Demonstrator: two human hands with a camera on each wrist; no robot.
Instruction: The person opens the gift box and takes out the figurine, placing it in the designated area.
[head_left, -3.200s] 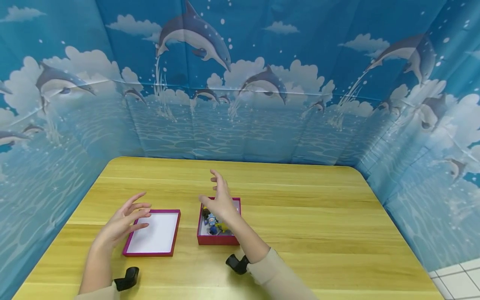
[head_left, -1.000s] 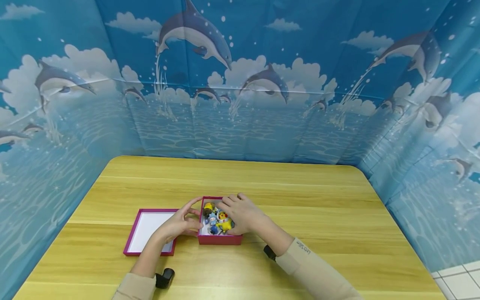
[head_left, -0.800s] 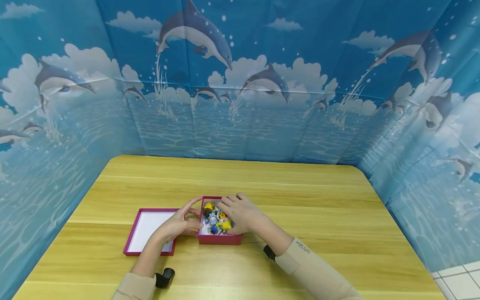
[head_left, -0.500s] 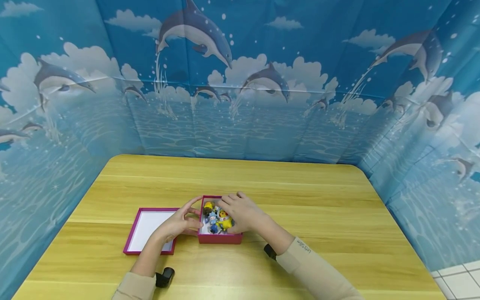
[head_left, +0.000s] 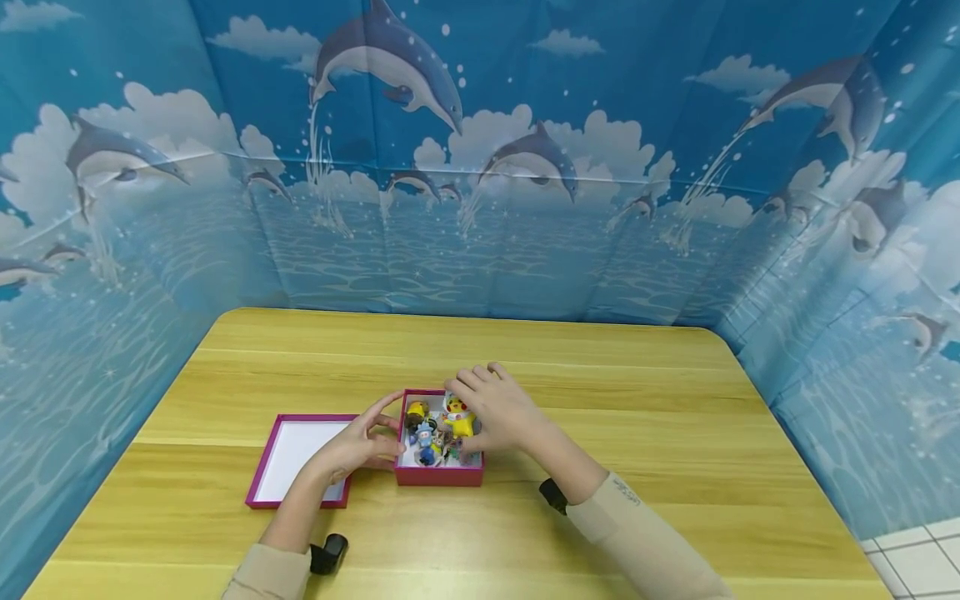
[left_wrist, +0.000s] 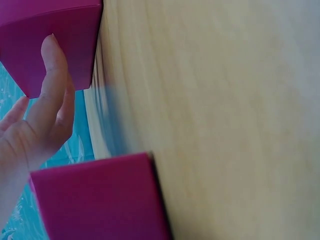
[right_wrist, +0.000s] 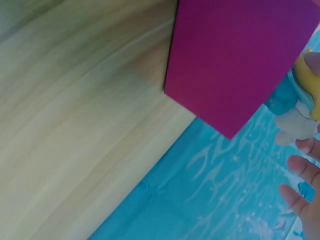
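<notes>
My right hand (head_left: 501, 408) pinches a yellow figurine (head_left: 461, 426) with red cheeks and a white-and-blue hood, lifted over the open magenta box (head_left: 439, 477). In the right wrist view, the figurine's yellow, teal and white parts (right_wrist: 295, 122) show beside the box's outer wall, with fingers (right_wrist: 300, 167) close below. My left hand (head_left: 360, 446) rests against the box's left side, its fingers extended. The left wrist view shows a finger (left_wrist: 54, 62) lying along that magenta wall (left_wrist: 75, 30). Several small figurines (head_left: 424, 435) lie inside the box.
A shallow magenta lid (head_left: 296, 458) with a white inside lies left of the box, partly behind my left hand. Both stand on a wooden table (head_left: 637, 417). A dolphin-printed curtain (head_left: 480, 208) hangs around the table's back and sides.
Both hands have come to the box from above the table. My right hand has since risen a little to the upper right with the yellow figurine, uncovering smaller figurines beneath. My left hand stays put.
</notes>
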